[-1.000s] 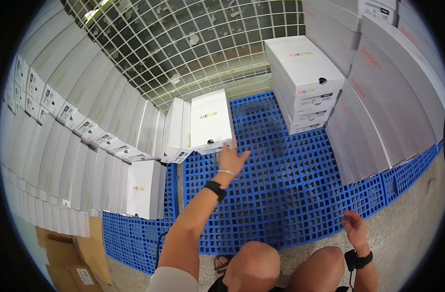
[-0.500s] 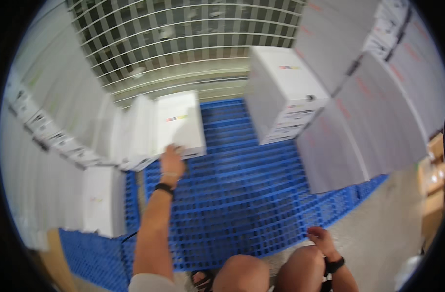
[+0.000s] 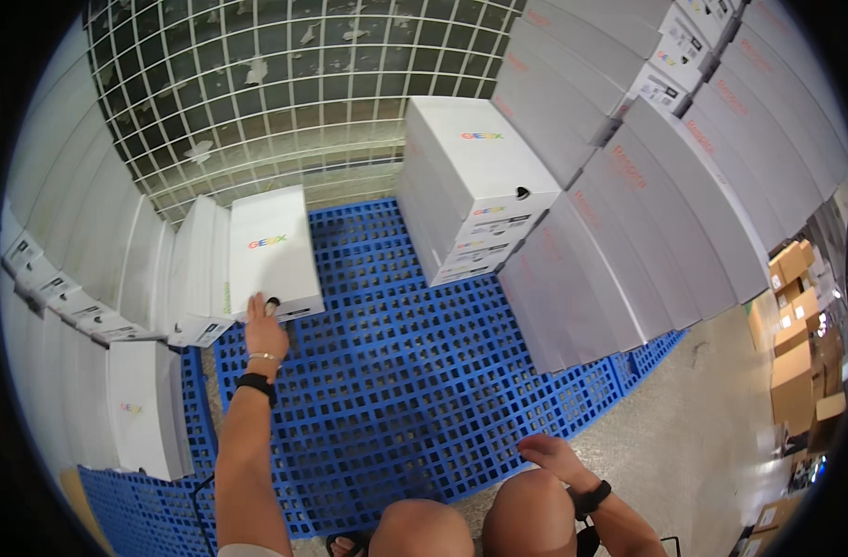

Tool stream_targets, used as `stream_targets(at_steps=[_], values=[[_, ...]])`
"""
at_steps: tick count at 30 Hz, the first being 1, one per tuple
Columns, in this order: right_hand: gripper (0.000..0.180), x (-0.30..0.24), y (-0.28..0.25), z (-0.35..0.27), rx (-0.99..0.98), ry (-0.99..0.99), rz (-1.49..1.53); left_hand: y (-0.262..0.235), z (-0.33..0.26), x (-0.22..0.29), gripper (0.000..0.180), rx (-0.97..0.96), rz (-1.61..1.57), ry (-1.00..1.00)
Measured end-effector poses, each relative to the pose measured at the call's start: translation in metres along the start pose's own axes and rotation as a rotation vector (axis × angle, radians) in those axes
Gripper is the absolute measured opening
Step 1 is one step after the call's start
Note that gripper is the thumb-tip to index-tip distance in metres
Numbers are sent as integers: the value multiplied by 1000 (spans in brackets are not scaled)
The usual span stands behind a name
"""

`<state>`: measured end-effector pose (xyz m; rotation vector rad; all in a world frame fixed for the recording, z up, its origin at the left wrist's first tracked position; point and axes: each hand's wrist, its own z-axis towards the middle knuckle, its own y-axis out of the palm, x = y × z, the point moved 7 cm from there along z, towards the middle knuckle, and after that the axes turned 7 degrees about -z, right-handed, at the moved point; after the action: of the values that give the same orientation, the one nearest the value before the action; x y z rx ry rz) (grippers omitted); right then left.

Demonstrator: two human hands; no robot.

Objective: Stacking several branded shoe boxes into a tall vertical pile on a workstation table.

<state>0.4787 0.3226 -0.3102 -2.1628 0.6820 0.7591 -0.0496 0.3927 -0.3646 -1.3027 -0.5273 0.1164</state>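
The left hand (image 3: 266,336) reaches out ahead of the knees, its fingers laid on the near edge of a white box (image 3: 271,246), which lies flat just beyond it. The fingertips partly cover the dark hole in that edge. The thumb is hard to make out, so I cannot tell whether the hand grips the box or only rests against it. The right hand (image 3: 558,461) hangs loose above the right knee (image 3: 529,511), fingers part-bent and not pressed together; its palm is turned out of sight.

Both forearms are cut off by the lower rim, as is the sandal (image 3: 343,545) below the left hand. Left of that hand, rows of pale boxes (image 3: 62,213) fade into the dark border, and their outer ends are lost. Far to the right of the right hand, brown cartons (image 3: 793,371) are squeezed by the lens and partly cut away; what they hold is too small to tell.

The white box is closed, so its contents are hidden. Narrow boxes standing on edge (image 3: 199,269) touch its left side, and another upright white box (image 3: 146,408) is left of the left wrist. Ahead of the right hand stands a stack of closed white boxes (image 3: 475,190), with grey boxes (image 3: 628,241) packed beside it. A blue slatted pallet (image 3: 396,371) spreads between the hands, and wire mesh (image 3: 303,93) rises beyond.
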Motion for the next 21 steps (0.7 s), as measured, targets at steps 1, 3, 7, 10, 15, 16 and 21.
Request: stream_targets(at_steps=[1, 3, 7, 10, 15, 16, 21], values=[[27, 3, -4, -2, 19, 18, 48, 0, 2, 5, 49, -8, -35, -6], [27, 4, -1, -2, -12, 5, 58, -3, 3, -4, 47, 48, -14, 0], [26, 5, 1, -5, -30, 74, 94, -4, 2, 2, 44, -6, 80, -56], [27, 8, -1, -6, -23, 66, 75, -8, 2, 9, 42, 11, 114, -96], [27, 17, -3, -5, -28, 63, 68, 15, -47, 50, 32, -43, 144, -10], [27, 16, -4, -2, -7, 67, 75, -1, -77, 72, 32, -36, 169, 137], [33, -12, 22, 36, -205, -5, -189, -77, -179, 80, 34, 158, -430, 233]])
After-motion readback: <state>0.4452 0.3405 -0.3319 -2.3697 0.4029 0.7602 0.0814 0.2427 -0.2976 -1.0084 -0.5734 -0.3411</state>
